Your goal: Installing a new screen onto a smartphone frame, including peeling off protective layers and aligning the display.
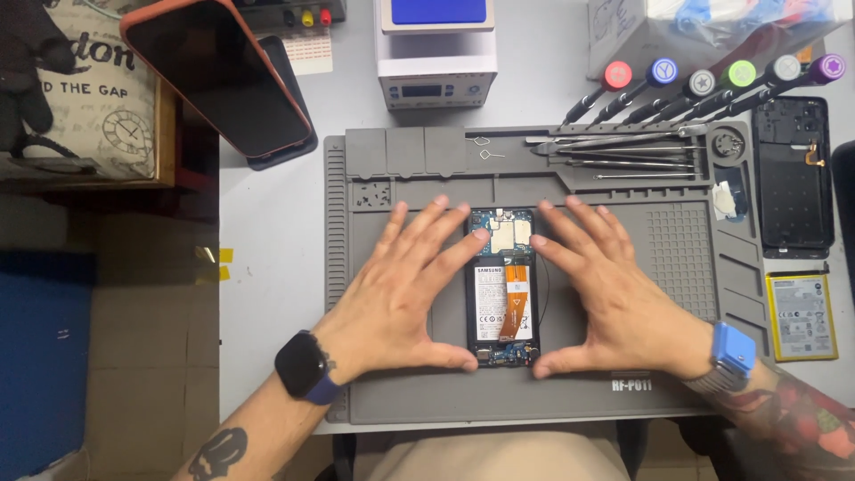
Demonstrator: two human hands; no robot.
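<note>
We lay our left hand [405,289] and right hand [614,289] flat, palms down, fingers spread and angled inward. Our thumbs point toward each other below the fingers; both forearms come in from below, wrists bent.

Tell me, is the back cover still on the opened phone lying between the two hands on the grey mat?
No: the opened phone lies with its battery, orange ribbon cable and circuit boards bare, framed by the left hand and right hand.
</note>
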